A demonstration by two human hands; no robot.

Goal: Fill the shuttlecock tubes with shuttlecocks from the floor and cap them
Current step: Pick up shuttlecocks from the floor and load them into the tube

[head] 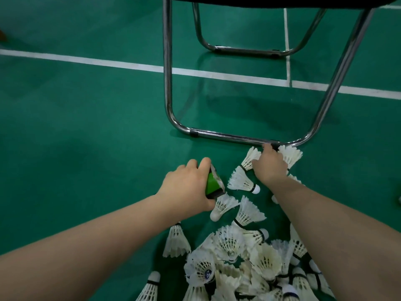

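Head view. The left hand [186, 184] grips a green tube [213, 181], with the fingers curled over its upper side and the thumb underneath. The tube is tilted, and its dark-rimmed end points down and back toward the person, low over the green court floor [86, 127]. A single shuttlecock [221, 206] lies at that end with its feathers toward the rim and its cork away from it. Whether the feathers touch the rim cannot be confirmed.

The right hand [270, 166] is palm down among loose shuttlecocks, just in front of the near bar of a chrome chair frame [227, 137]. Its fingers are bent downward and their tips are hidden, with one finger reaching up to the bar. Whether it has hold of anything cannot be told.

A feathered shuttlecock [250, 158] lies touching this hand on its left side, and a second one [290, 154] on its right side. A further loose one [242, 181] lies on the floor between the two hands, its cork pointing right.

The main pile of shuttlecocks [234, 263] lies on the floor between the forearms, at the bottom of the view. A white court line [97, 60] crosses the floor beyond the hands, passing under the chair frame.
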